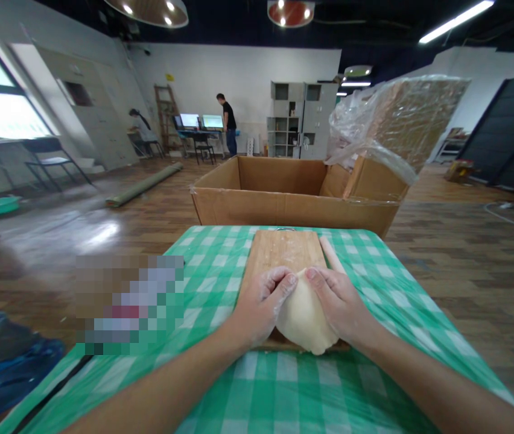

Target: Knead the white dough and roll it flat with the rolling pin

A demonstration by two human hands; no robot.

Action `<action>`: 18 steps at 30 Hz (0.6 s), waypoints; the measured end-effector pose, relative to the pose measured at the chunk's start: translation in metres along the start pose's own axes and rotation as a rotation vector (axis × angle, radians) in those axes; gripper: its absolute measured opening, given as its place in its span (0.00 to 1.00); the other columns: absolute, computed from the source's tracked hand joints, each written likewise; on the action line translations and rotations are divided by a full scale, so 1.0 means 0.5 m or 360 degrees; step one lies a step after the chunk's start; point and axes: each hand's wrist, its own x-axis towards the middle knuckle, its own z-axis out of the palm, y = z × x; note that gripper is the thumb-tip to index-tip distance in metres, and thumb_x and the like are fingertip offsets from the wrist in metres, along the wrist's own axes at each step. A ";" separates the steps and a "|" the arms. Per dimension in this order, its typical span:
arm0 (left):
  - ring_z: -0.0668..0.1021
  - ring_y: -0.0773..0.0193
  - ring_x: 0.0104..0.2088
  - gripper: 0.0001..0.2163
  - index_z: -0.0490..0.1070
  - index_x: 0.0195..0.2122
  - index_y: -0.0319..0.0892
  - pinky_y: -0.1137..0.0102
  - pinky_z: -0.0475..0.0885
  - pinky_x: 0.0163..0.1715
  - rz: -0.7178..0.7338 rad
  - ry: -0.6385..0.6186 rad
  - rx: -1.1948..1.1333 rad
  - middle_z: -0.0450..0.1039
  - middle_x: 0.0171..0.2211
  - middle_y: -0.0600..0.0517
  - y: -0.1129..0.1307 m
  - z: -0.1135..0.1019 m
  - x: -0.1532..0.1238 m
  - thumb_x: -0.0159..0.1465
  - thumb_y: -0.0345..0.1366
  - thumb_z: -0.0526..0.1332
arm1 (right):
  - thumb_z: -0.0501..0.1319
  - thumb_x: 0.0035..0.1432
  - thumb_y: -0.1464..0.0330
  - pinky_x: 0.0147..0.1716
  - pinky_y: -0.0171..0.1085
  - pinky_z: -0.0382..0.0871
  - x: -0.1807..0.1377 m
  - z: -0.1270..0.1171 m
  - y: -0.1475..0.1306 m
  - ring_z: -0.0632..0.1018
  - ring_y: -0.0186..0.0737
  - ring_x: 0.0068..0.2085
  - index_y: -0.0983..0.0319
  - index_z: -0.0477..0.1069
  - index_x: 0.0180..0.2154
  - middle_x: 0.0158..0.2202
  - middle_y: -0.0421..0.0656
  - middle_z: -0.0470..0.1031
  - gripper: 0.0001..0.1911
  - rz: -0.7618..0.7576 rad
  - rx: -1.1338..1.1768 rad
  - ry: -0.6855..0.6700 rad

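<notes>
A pale lump of dough [304, 316] lies on a wooden cutting board [282, 250] on the green checked tablecloth [257, 392]. My left hand [261, 304] presses against the dough's left side with its fingers curled over the top. My right hand [341, 301] cups the right side, fingers bent onto the dough. Both hands are dusted with flour. A wooden rolling pin [332, 253] lies along the board's right edge, just beyond my right hand.
An open cardboard box [284, 205] stands at the table's far end, with a plastic-wrapped bundle [397, 120] leaning over its right corner. A blue bag [3, 361] lies at the left. Two people are far back by desks with monitors.
</notes>
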 end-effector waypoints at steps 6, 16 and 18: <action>0.65 0.68 0.29 0.17 0.66 0.28 0.40 0.72 0.59 0.28 -0.0015 -0.0104 0.0001 0.62 0.27 0.56 0.004 -0.006 0.002 0.68 0.48 0.58 | 0.51 0.68 0.47 0.36 0.41 0.70 -0.006 0.004 0.003 0.78 0.48 0.37 0.59 0.75 0.33 0.30 0.46 0.77 0.26 0.0006 0.0036 0.0013; 0.66 0.68 0.27 0.17 0.68 0.28 0.40 0.73 0.60 0.28 0.0046 0.0025 0.0031 0.64 0.25 0.56 0.006 0.000 0.002 0.67 0.48 0.60 | 0.51 0.70 0.51 0.26 0.37 0.64 -0.012 0.002 0.001 0.73 0.40 0.28 0.58 0.67 0.26 0.25 0.41 0.72 0.25 -0.0086 -0.0196 0.0010; 0.65 0.68 0.26 0.17 0.68 0.27 0.40 0.73 0.60 0.28 0.0010 0.0030 -0.0063 0.64 0.25 0.56 0.008 -0.001 0.004 0.66 0.48 0.61 | 0.51 0.70 0.51 0.27 0.37 0.64 -0.010 0.002 -0.005 0.73 0.41 0.28 0.58 0.68 0.26 0.24 0.41 0.72 0.25 -0.0126 -0.0275 0.0023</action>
